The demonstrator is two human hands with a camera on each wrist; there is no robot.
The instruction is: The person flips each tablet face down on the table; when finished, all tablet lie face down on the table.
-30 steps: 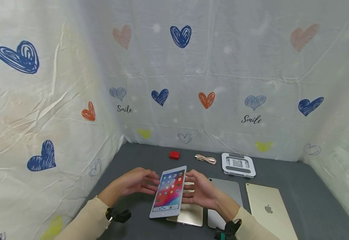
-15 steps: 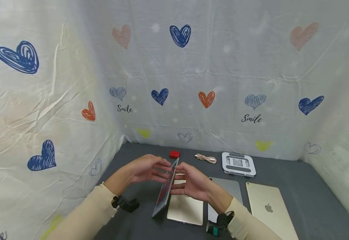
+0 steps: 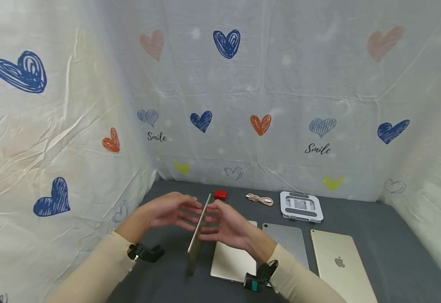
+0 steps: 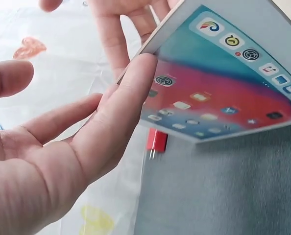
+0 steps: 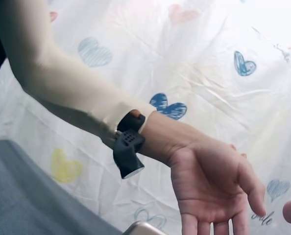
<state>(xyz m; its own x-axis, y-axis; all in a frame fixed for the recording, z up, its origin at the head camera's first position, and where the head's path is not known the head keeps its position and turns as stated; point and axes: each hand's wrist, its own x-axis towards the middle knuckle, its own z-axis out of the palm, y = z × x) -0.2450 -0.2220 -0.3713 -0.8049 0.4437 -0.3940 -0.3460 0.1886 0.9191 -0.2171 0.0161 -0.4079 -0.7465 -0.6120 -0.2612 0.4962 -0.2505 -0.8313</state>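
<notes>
A white-framed tablet (image 3: 195,249) stands steeply tilted on its edge between my two hands, seen nearly edge-on in the head view. Its lit screen, with app icons on a red and blue background, faces my left hand (image 3: 171,210). In the left wrist view, a left finger lies against the screen side of the tablet (image 4: 224,93) near its edge. From the other side, the extended fingers of my right hand (image 3: 228,227) touch or nearly touch the back. The right wrist view catches my left palm (image 5: 209,181), fingers stretched out, and one tablet corner (image 5: 143,228).
A gold tablet (image 3: 232,263), a grey tablet (image 3: 290,240) and a larger gold tablet (image 3: 341,256) lie on the dark table (image 3: 387,240) to the right. Behind them are a red charger plug (image 3: 221,195), a coiled cable (image 3: 260,200) and a white folding stand (image 3: 301,206).
The tablet has turned from screen facing up toward me to edge-on, screen facing left. Both hands rose with it, then shifted slightly left, uncovering more of the gold tablet.
</notes>
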